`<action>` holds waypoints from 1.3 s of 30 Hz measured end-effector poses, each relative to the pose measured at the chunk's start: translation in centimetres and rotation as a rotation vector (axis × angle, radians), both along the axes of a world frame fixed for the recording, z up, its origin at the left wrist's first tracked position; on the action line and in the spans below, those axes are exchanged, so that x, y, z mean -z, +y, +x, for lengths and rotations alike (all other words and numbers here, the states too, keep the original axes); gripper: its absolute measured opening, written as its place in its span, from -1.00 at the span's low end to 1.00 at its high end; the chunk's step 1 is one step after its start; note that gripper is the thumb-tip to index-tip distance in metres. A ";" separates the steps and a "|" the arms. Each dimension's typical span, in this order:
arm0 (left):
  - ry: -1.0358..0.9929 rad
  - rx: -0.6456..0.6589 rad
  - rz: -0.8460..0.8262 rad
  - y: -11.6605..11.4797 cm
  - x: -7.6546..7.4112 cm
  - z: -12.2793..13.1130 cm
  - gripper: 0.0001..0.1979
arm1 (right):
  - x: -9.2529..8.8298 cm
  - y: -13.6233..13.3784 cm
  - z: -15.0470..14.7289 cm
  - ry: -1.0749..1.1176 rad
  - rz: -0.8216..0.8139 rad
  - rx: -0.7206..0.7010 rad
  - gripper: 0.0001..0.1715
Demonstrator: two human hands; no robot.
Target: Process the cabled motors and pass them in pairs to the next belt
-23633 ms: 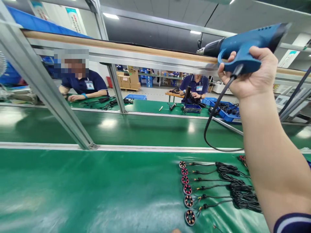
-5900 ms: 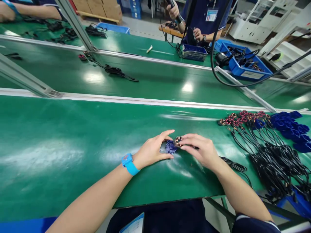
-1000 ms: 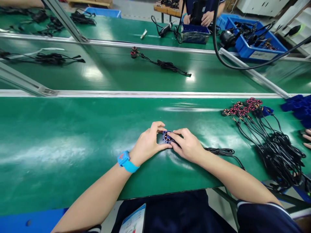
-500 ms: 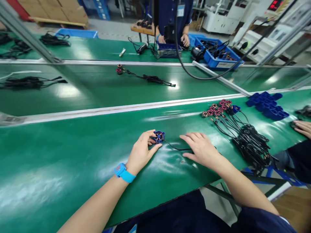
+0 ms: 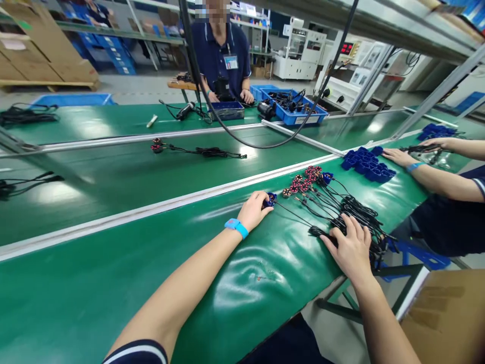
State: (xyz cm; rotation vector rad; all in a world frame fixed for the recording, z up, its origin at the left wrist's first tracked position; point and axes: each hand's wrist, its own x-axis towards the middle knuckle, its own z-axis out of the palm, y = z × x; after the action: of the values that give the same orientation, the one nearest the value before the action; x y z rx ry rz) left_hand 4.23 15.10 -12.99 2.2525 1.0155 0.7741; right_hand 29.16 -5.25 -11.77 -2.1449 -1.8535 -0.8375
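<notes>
My left hand (image 5: 254,210), with a blue band at the wrist, is closed on a small blue round housing (image 5: 271,199); in the earlier view copper motor windings show inside it. A thin black cable runs from it to a coiled black cable bundle (image 5: 317,231). My right hand (image 5: 350,246) bends its fingers over that bundle, thumb at its near side, beside a heap of similar cables (image 5: 358,210). Red-and-copper motor stators (image 5: 303,181) lie clustered at the far ends of those cables, with another blue housing (image 5: 327,177) next to them.
Blue plastic housings (image 5: 367,164) are piled farther right, near a co-worker's hands (image 5: 401,156). One cabled stator pair (image 5: 156,145) lies on the middle strip behind a white rail (image 5: 212,192). Across the line, another person stands by a blue crate (image 5: 295,114) of parts.
My left hand has carried the blue housing rightward, close to the stator cluster. My right hand has moved right to the cable heap with the coiled cable. The camera view has swung right and up.
</notes>
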 end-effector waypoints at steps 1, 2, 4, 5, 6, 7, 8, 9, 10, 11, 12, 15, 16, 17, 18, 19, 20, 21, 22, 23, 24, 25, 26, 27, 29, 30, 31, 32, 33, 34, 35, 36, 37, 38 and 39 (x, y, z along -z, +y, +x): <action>0.007 0.017 0.003 0.4 0.0 1.0 -0.74 | 0.3 -0.1 0.7 -0.008 0.023 0.035 -0.53; 0.015 0.027 0.005 0.7 0.0 1.9 -0.73 | 0.5 0.0 1.3 -0.013 0.034 0.062 -0.53; 0.028 0.026 0.006 1.2 -0.1 3.6 -0.73 | 0.9 0.4 2.4 -0.018 0.040 0.092 -0.55; 0.033 0.020 0.004 1.4 -0.1 4.4 -0.73 | 1.0 0.8 3.0 -0.021 0.041 0.099 -0.56; 0.038 0.015 0.001 1.6 -0.1 5.2 -0.73 | 1.0 1.2 3.6 -0.024 0.042 0.104 -0.57; 0.041 0.014 -0.004 1.9 -0.1 6.0 -0.73 | 1.1 1.6 4.3 -0.027 0.049 0.112 -0.57; 0.044 0.014 -0.009 2.1 -0.2 6.9 -0.73 | 1.2 2.1 5.1 -0.031 0.057 0.122 -0.58; 0.045 0.015 -0.016 2.3 -0.2 7.9 -0.72 | 1.3 2.6 6.1 -0.037 0.067 0.135 -0.58; 0.046 0.016 -0.024 2.6 -0.3 9.0 -0.72 | 1.4 3.1 7.2 -0.045 0.077 0.148 -0.58; 0.046 0.016 -0.035 2.8 -0.4 10.1 -0.71 | 1.6 3.6 8.4 -0.054 0.085 0.161 -0.57; 0.046 0.017 -0.049 3.0 -0.6 11.4 -0.70 | 1.7 4.0 9.7 -0.064 0.092 0.172 -0.57; 0.034 0.043 -0.097 3.5 -1.1 14.7 -0.65 | 2.0 5.0 13.5 -0.093 0.140 0.222 -0.53; 0.026 0.060 -0.113 3.5 -1.3 15.4 -0.59 | 1.9 5.2 14.4 -0.106 0.164 0.239 -0.52; 0.018 0.079 -0.126 3.4 -1.5 15.7 -0.51 | 1.7 5.5 15.1 -0.123 0.190 0.251 -0.51; 0.011 0.098 -0.136 3.2 -1.7 15.7 -0.42 | 1.3 5.8 15.5 -0.139 0.212 0.251 -0.51; 0.008 0.119 -0.142 2.8 -1.8 15.3 -0.34 | 0.9 6.2 15.6 -0.149 0.224 0.228 -0.53; 0.009 0.140 -0.144 2.1 -1.9 14.5 -0.28 | 0.4 6.9 15.2 -0.147 0.220 0.176 -0.55; 0.014 0.163 -0.146 1.3 -1.9 13.3 -0.25 | -0.1 7.9 14.5 -0.127 0.199 0.095 -0.57; 0.027 0.194 -0.142 0.2 -1.8 11.8 -0.24 | -0.7 9.2 13.4 -0.091 0.158 -0.014 -0.58; 0.044 0.222 -0.139 -1.2 -1.8 10.1 -0.25 | -1.2 11.0 12.0 -0.041 0.100 -0.142 -0.59; 0.068 0.273 -0.133 -2.7 -1.7 8.3 -0.26 | -1.7 13.1 10.2 0.015 0.027 -0.279 -0.61; 0.132 0.359 -0.078 -4.3 -1.6 6.5 -0.26 | -2.1 15.5 8.2 0.071 -0.051 -0.408 -0.63; 0.192 0.426 -0.005 -6.0 -1.6 4.8 -0.29 | -2.4 18.3 6.1 0.126 -0.127 -0.520 -0.64; 0.249 0.443 0.074 -7.6 -1.6 3.2 -0.34 | -2.6 21.2 3.8 0.176 -0.191 -0.599 -0.65; 0.327 0.396 0.218 -10.5 -1.3 0.8 -0.40 | -2.7 27.4 -0.8 0.273 -0.310 -0.693 -0.63; 0.352 0.351 0.270 -11.6 -0.9 0.0 -0.41 | -2.6 30.4 -2.9 0.328 -0.361 -0.686 -0.59; 0.366 0.313 0.331 -12.4 -0.4 -0.5 -0.44 | -2.4 33.3 -5.0 0.344 -0.373 -0.687 -0.55; 0.373 0.284 0.411 -13.0 0.4 -0.8 -0.50 | -2.1 36.0 -6.9 0.353 -0.379 -0.687 -0.51; 0.375 0.243 0.505 -13.3 1.4 -0.8 -0.60 | -1.8 38.5 -8.5 0.361 -0.375 -0.677 -0.47; 0.384 0.201 0.602 -13.4 2.5 -0.6 -0.71 | -1.5 40.6 -10.0 0.366 -0.366 -0.667 -0.45; 0.385 0.178 0.700 -13.4 3.7 -0.2 -0.77 | -1.2 42.5 -11.2 0.374 -0.356 -0.655 -0.45; 0.382 0.160 0.771 -13.3 4.9 0.2 -0.80 | -0.9 44.1 -12.2 0.383 -0.346 -0.643 -0.46; 0.392 0.148 0.810 -13.1 6.0 0.8 -0.81 | -0.7 45.5 -13.0 0.393 -0.338 -0.632 -0.48; 0.412 0.144 0.829 -13.0 7.0 1.4 -0.82 | -0.5 46.6 -13.6 0.403 -0.333 -0.623 -0.50; 0.429 0.130 0.832 -12.9 7.7 2.1 -0.85 | -0.4 47.5 -14.0 0.410 -0.329 -0.619 -0.54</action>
State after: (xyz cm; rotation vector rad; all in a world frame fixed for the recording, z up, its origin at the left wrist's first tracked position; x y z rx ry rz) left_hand 6.30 2.17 -20.74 3.2705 0.7835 0.7583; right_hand 15.13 42.20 -11.38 -1.5461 -2.3118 0.0362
